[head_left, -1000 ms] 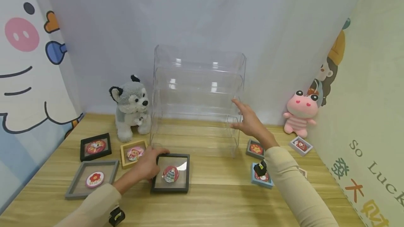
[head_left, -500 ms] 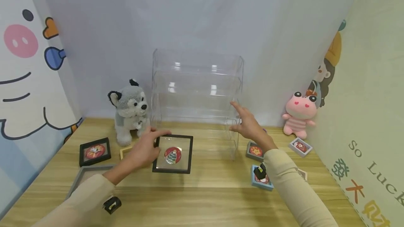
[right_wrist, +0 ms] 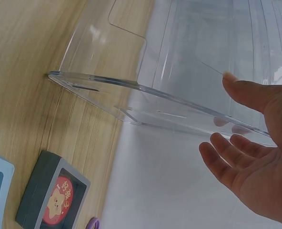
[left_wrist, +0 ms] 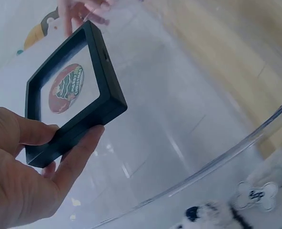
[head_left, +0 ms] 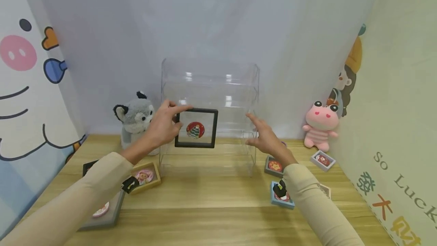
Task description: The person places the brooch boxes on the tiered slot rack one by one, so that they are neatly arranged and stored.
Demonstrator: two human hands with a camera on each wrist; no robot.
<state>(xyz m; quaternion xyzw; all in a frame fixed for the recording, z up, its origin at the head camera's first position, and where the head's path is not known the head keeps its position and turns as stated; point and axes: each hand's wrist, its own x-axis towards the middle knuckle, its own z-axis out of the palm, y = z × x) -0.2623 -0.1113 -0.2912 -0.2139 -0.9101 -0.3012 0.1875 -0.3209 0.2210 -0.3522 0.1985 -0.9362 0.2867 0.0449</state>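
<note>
My left hand (head_left: 164, 126) pinches the left side of a black square display frame (head_left: 196, 130), its thumb and fingers on opposite faces. A round red badge with a Christmas tree shows behind the frame's clear film. The frame is held upright, well above the table, in front of a clear acrylic tiered rack (head_left: 209, 84). At the rack's right side is my right hand (head_left: 268, 136). In the right wrist view its thumb and loosely extended fingers (right_wrist: 222, 160) lie either side of the clear side panel (right_wrist: 188, 106), not gripping it.
A grey husky plush (head_left: 134, 115) stands left of the rack, partly behind my left arm. At left lie a yellow frame (head_left: 155, 179) and larger frames under the sleeve. Small grey (head_left: 274, 166), blue (head_left: 282, 203) and white (head_left: 322, 160) frames and a pink plush (head_left: 322, 120) are at right.
My left hand has lifted the black display frame off the table and carried it up, forward and slightly right to the rack's front. The right hand has stayed at the rack's side.
</note>
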